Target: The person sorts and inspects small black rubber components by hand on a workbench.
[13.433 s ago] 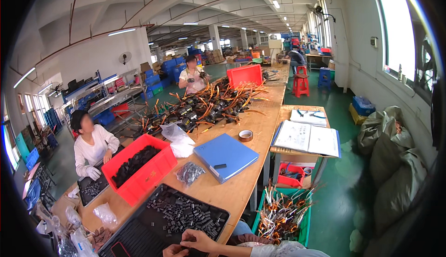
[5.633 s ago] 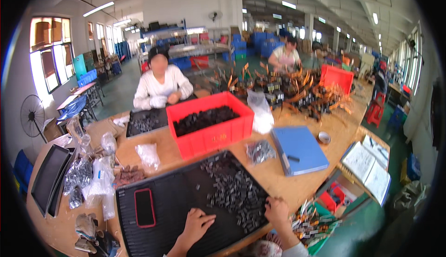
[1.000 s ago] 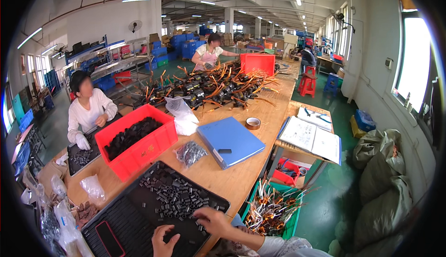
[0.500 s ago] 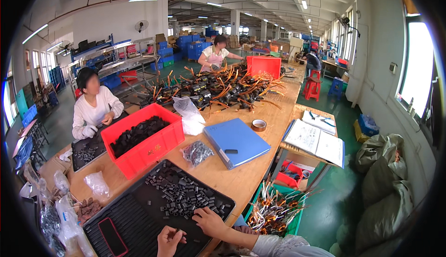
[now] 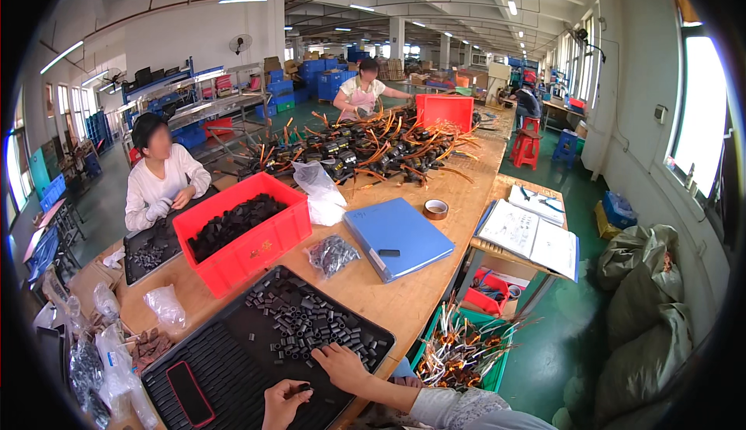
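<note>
My left hand (image 5: 284,406) is closed over the near part of a black tray (image 5: 225,329), pinching a small black tube (image 5: 304,387) between thumb and fingertips. My right hand (image 5: 343,368) lies at the near edge of a pile of short black tubes (image 5: 299,317), its fingers stretched toward the loose pieces and touching or almost touching them. Along the left part of the tray, many black pieces lie in neat rows (image 5: 241,383). A phone with a red edge (image 5: 189,394) rests on top of these rows.
Beyond the tray stand a red bin of black parts (image 5: 241,263), a bag of dark parts (image 5: 332,256), a blue binder (image 5: 398,239) and a tape roll (image 5: 436,209). A green crate of wired parts (image 5: 462,348) sits right of the table. Two co-workers (image 5: 163,177) work across it.
My right hand has shifted slightly left and up, its fingers stretching further toward the pile. My left hand stays near its place, the tube now showing more upright. The whole view has shifted slightly.
</note>
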Demonstrator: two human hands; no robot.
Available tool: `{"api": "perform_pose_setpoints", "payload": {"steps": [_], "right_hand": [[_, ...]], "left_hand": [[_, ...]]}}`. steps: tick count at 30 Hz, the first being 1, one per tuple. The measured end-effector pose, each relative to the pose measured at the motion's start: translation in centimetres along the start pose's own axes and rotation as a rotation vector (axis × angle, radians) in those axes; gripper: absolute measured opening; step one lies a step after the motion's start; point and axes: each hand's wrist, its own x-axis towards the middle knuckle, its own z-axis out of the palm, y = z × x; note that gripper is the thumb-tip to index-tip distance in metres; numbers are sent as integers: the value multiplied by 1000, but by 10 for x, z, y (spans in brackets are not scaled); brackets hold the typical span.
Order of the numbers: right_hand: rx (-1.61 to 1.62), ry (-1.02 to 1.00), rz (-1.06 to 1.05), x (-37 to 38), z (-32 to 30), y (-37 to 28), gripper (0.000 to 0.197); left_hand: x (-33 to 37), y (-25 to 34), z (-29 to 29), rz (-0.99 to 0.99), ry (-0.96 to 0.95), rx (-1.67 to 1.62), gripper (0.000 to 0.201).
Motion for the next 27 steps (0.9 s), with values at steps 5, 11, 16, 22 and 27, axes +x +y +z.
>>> {"api": "perform_pose_setpoints", "payload": {"steps": [5, 11, 16, 22, 27], "right_hand": [[487, 105, 45, 0, -10, -11, 30], [1343, -167, 248, -9, 8, -15, 11], [1050, -73, 151, -4, -20, -20, 13], [867, 71, -143, -11, -9, -16, 9], [994, 157, -30, -17, -17, -23, 12]], "left_hand": [[0, 2, -1, -16, 22, -12, 20], [0, 10, -3, -77, -16, 1, 23], [0, 6, -5, -87, -27, -41, 24], [-1, 9, -5, -126, -74, -30, 18], [16, -18, -11, -168, 28, -188, 19]]}}
